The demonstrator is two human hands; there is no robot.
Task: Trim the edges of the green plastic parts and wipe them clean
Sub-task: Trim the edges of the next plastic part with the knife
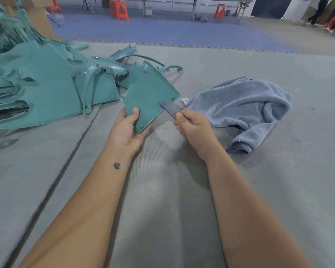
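Observation:
My left hand (129, 128) grips the near corner of a flat green plastic part (149, 95), thumb on top, holding it tilted above the grey mat. My right hand (193, 126) pinches a knife with a grey blade (170, 108) and a bit of yellow handle showing under the fingers. The blade lies against the part's right edge. A crumpled blue-grey cloth (246, 105) lies on the mat just right of my right hand.
A heap of green plastic parts (37, 88) fills the left side, reaching up to the far left. The grey mat (162, 190) has a seam running diagonally at the left. Orange stools (120, 10) and table legs stand far behind on a blue floor.

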